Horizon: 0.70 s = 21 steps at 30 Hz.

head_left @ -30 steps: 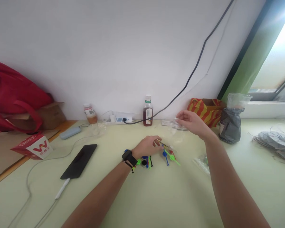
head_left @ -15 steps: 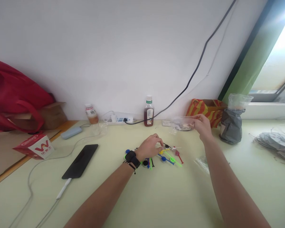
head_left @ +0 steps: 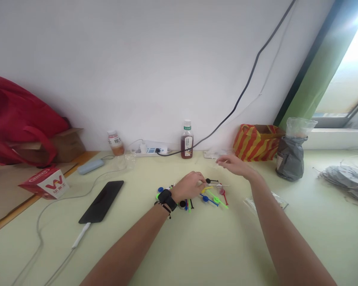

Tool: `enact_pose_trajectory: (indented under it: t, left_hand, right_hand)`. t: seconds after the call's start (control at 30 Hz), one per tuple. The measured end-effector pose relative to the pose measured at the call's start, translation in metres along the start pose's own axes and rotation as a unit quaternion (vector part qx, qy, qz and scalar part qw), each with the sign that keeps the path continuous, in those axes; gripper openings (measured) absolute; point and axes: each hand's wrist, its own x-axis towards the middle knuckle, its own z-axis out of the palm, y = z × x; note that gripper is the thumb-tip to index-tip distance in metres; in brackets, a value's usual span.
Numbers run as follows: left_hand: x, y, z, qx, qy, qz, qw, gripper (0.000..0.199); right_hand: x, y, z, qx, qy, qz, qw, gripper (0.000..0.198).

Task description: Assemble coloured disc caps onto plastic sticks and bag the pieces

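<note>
Small coloured plastic pieces with round discs and thin stems point(head_left: 205, 198) lie on the table in blue, green, red, black, yellow and white. My left hand point(head_left: 189, 186), wearing a black watch point(head_left: 166, 198), rests low over them, fingers curled down and closed. What its fingertips grip is hidden; a white stem lies close to them. My right hand point(head_left: 235, 165) hovers behind and right of the pieces, thumb and fingers drawn together. Anything between them is too small to make out. Just behind it lies a clear plastic bag point(head_left: 217, 153) near the wall.
A dark sauce bottle point(head_left: 187, 143) and a power strip point(head_left: 152, 150) stand along the wall. To the right are a striped bag point(head_left: 253, 145), a grey bag point(head_left: 290, 159) and a flat clear packet point(head_left: 279, 201). A phone point(head_left: 101, 202) with its cable lies left.
My right hand has come left and toward me, from in front of the striped bag to beside the coloured pieces. The clear plastic near it has sunk lower. My left hand has barely moved.
</note>
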Motion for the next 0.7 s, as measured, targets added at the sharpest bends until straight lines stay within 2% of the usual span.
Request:
enact_pose_trajectory:
  t: [0.1, 0.13, 0.2, 0.4, 0.47, 0.57, 0.7]
  left_hand:
    - [0.001, 0.000, -0.006, -0.025, 0.025, 0.001, 0.999, 0.022]
    - [0.002, -0.001, -0.008, -0.033, 0.037, -0.002, 0.999, 0.022]
    - [0.003, -0.003, -0.013, -0.053, 0.061, -0.013, 0.997, 0.025]
    - [0.009, -0.011, -0.029, -0.159, 0.118, -0.051, 0.979, 0.029]
    - [0.012, -0.014, -0.031, -0.207, 0.154, -0.050, 0.965, 0.028]
    - [0.014, -0.016, -0.032, -0.265, 0.209, -0.070, 0.939, 0.041]
    - [0.014, -0.015, -0.029, -0.327, 0.158, -0.080, 0.928, 0.040]
  right_hand:
    - [-0.006, -0.019, 0.010, -0.014, -0.182, -0.084, 0.980, 0.022]
    - [-0.007, -0.023, 0.012, -0.017, -0.219, -0.101, 0.970, 0.023]
    - [-0.008, -0.030, 0.017, -0.014, -0.250, -0.118, 0.961, 0.026]
    - [-0.006, -0.046, 0.027, 0.078, -0.234, -0.137, 0.959, 0.022]
    - [-0.007, -0.053, 0.030, 0.115, -0.226, -0.138, 0.958, 0.019]
    - [-0.009, -0.062, 0.035, 0.162, -0.191, -0.117, 0.961, 0.012]
    - [-0.008, -0.064, 0.044, 0.215, -0.166, -0.093, 0.958, 0.006]
